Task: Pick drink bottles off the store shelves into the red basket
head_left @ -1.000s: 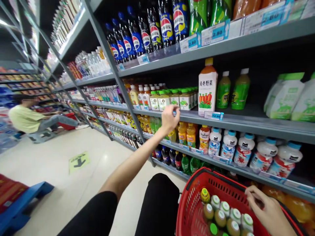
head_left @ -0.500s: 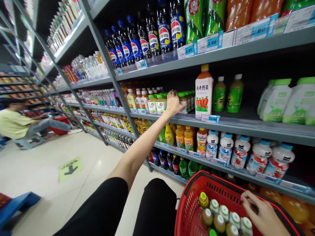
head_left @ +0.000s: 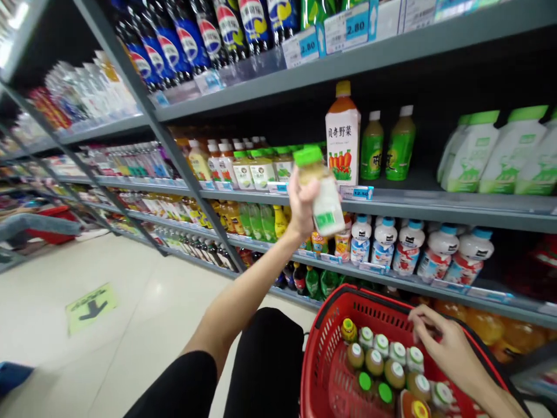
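My left hand (head_left: 303, 200) is closed round a juice bottle (head_left: 325, 206) with a green cap and a whitish label. The bottle is tilted and slightly blurred, held just in front of the shelf edge. Behind it, similar green-capped bottles (head_left: 263, 171) stand in rows. At the lower right, my right hand (head_left: 448, 348) hangs over the far side of a red shopping basket (head_left: 315, 354), fingers loosely bent, with nothing visible in them. Inside the basket stand several bottles (head_left: 395, 373) with white, green and yellow caps.
A tall carrot-juice bottle (head_left: 343, 142) stands on the middle shelf (head_left: 413, 212), right of my left hand. White blue-capped bottles (head_left: 409, 247) line the shelf below. Cola bottles (head_left: 230, 29) fill the upper shelf. A floor arrow sign (head_left: 91, 307) lies at left.
My left hand has drawn back from the row of green-capped bottles, bringing one juice bottle out. The view has shifted, showing more of the basket. My right hand stays over the basket.
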